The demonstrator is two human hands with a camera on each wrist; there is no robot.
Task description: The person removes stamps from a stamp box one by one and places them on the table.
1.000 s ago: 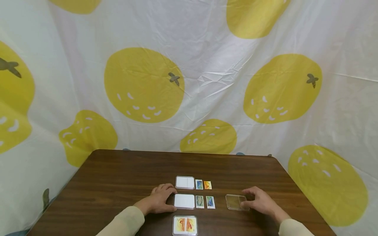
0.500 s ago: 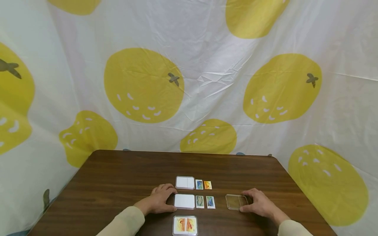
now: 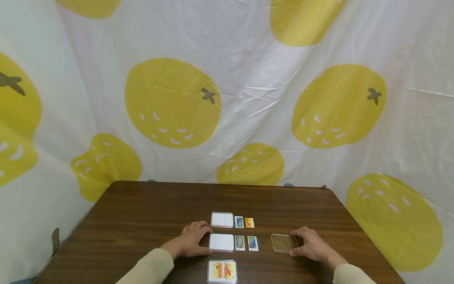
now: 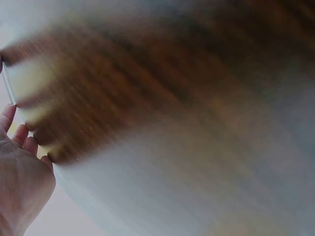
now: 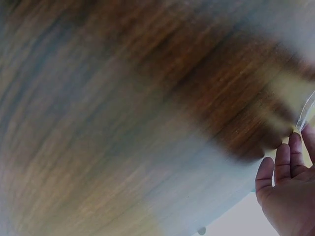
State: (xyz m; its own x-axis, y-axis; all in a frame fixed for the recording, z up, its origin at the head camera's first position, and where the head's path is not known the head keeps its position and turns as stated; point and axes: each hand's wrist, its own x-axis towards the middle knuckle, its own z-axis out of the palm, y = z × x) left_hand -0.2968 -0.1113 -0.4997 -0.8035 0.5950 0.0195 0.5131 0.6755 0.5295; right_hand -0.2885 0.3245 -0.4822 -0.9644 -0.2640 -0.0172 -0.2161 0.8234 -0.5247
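My left hand [image 3: 192,239] holds the left edge of a flat clear case with a white insert [image 3: 221,242], thumb at the near corner and index finger at the far one. At the right, my right hand [image 3: 310,244] grips a clear plastic lid [image 3: 281,243] by its right side, thumb and index finger at the two corners. Right of the white case lie two stamps, a greenish one [image 3: 240,243] and a blue one [image 3: 253,243]. In the left wrist view, fingertips [image 4: 10,112] meet a thin clear edge. The right wrist view shows the lid's edge [image 5: 305,111] beside the fingers.
Behind stands another case with a white insert [image 3: 222,219], with a blue stamp [image 3: 239,222] and an orange stamp [image 3: 249,223] beside it. In front lies a case holding two orange stamps [image 3: 222,271]. A fruit-print curtain [image 3: 248,118] hangs behind the brown table [image 3: 159,197].
My right thumb has slid from over the lid to its near corner, and the index finger has settled at the far corner. The left hand and the cases stay where they were.
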